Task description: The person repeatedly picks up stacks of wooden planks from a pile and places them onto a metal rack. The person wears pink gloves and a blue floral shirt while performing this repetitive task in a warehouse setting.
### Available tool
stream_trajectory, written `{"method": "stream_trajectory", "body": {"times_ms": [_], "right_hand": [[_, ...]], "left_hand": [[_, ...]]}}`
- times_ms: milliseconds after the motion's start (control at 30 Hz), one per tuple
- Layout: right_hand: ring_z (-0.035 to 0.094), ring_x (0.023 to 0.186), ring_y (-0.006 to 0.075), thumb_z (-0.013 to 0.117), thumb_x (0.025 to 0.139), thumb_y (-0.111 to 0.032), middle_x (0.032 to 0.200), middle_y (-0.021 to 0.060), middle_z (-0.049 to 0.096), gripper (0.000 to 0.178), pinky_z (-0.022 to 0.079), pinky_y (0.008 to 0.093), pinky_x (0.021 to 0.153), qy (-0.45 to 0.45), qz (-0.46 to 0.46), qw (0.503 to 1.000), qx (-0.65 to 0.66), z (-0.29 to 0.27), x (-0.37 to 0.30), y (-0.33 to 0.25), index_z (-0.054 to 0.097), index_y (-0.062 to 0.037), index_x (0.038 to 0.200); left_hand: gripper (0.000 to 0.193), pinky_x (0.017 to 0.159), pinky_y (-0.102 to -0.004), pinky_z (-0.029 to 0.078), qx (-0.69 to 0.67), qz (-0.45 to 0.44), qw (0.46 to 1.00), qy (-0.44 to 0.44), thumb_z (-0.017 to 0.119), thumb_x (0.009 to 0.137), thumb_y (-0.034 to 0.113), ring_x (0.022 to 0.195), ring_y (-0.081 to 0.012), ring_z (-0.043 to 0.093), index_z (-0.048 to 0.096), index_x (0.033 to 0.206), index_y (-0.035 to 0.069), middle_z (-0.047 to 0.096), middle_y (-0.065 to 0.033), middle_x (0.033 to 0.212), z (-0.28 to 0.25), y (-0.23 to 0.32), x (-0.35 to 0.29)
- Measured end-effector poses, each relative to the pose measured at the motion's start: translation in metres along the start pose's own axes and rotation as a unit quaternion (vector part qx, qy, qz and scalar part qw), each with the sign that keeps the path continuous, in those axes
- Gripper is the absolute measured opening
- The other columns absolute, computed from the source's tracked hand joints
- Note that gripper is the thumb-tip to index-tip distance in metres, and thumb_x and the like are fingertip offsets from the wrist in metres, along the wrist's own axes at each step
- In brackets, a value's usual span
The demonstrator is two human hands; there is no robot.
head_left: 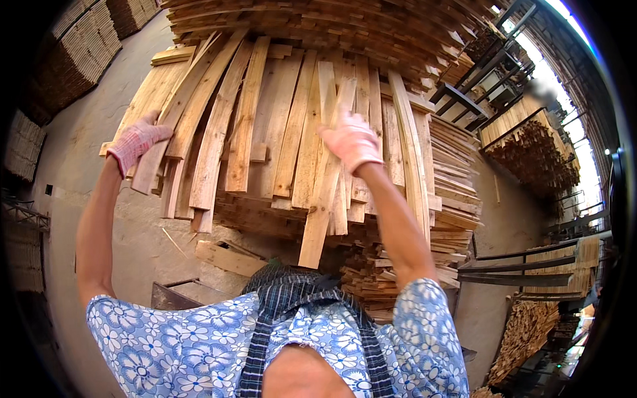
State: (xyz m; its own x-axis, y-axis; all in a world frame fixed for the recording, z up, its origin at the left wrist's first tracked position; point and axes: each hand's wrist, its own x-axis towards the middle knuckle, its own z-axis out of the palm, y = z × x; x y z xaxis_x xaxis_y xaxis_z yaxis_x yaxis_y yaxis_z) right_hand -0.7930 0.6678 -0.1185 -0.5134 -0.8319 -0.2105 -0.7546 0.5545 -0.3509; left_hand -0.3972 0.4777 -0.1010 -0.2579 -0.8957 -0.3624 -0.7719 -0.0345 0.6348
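Note:
Both hands wear pale pinkish knitted work gloves. At the left side of a layer of rough planks, my left hand [139,140] closes on the edge of a long wooden plank [178,105], near its close end. My right hand [354,139], slightly blurred, lies across another wooden plank [320,205], thumb on the left side and fingers curled over it; part of their grip is hidden. That plank slants and sticks out toward me past its neighbours. Between the hands, several loose planks [219,142] lie roughly side by side, with uneven ends.
A tall stack of boards [318,26] rises behind the layer. More stacked wood [454,192] stands at the right, beside dark metal bars [517,270]. An offcut [229,259] lies low on the left near a metal frame [176,295]. Further piles [89,43] line the far left.

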Motion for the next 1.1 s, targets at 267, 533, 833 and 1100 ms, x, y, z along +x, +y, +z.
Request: {"method": "stream_trajectory", "body": {"times_ms": [267, 533, 833, 1100], "right_hand": [[0.060, 0.108, 0.0434, 0.062, 0.092, -0.028, 0.128, 0.0310, 0.051, 0.072, 0.053, 0.0510, 0.092, 0.201, -0.072, 0.977, -0.003, 0.035, 0.044, 0.041, 0.035, -0.0202, 0.158], [0.064, 0.105, 0.0442, 0.059, 0.097, -0.045, 0.116, 0.0296, 0.061, 0.047, 0.054, 0.0470, 0.089, 0.298, -0.020, 0.953, -0.043, 0.051, 0.164, 0.172, 0.057, -0.0300, 0.142], [0.064, 0.103, 0.0433, 0.055, 0.100, -0.038, 0.112, 0.0248, 0.064, 0.035, 0.054, 0.0476, 0.088, 0.217, -0.086, 0.972, 0.012, 0.009, 0.126, 0.179, 0.064, -0.0144, 0.124], [0.057, 0.120, 0.0453, 0.042, 0.104, -0.027, 0.131, 0.0269, 0.058, 0.037, 0.051, 0.0475, 0.097, 0.140, 0.036, 0.989, 0.014, 0.051, 0.097, 0.246, 0.054, -0.0085, 0.134]], "left_hand": [[0.077, 0.108, -0.0440, 0.047, 0.272, 0.034, 0.950, 0.150, 0.068, 0.086, 0.021, 0.129, -0.0399, 0.055, 0.033, 0.155, 0.017, 0.049, -0.0255, 0.145, 0.012, -0.057, 0.023], [0.079, 0.109, -0.0518, 0.045, 0.190, 0.001, 0.974, 0.125, 0.069, 0.086, 0.025, 0.137, -0.0421, 0.046, 0.032, 0.156, 0.024, 0.044, -0.0225, 0.148, -0.001, -0.072, 0.075], [0.083, 0.109, -0.0478, 0.044, 0.323, -0.040, 0.933, 0.153, 0.068, 0.084, 0.036, 0.130, -0.0432, 0.052, 0.032, 0.158, 0.021, 0.048, -0.0241, 0.141, 0.008, -0.034, 0.022], [0.093, 0.110, -0.0459, 0.042, 0.196, 0.038, 0.973, 0.116, 0.071, 0.081, 0.044, 0.135, -0.0413, 0.051, 0.032, 0.158, 0.011, 0.053, -0.0280, 0.144, -0.012, -0.066, 0.052]]}}
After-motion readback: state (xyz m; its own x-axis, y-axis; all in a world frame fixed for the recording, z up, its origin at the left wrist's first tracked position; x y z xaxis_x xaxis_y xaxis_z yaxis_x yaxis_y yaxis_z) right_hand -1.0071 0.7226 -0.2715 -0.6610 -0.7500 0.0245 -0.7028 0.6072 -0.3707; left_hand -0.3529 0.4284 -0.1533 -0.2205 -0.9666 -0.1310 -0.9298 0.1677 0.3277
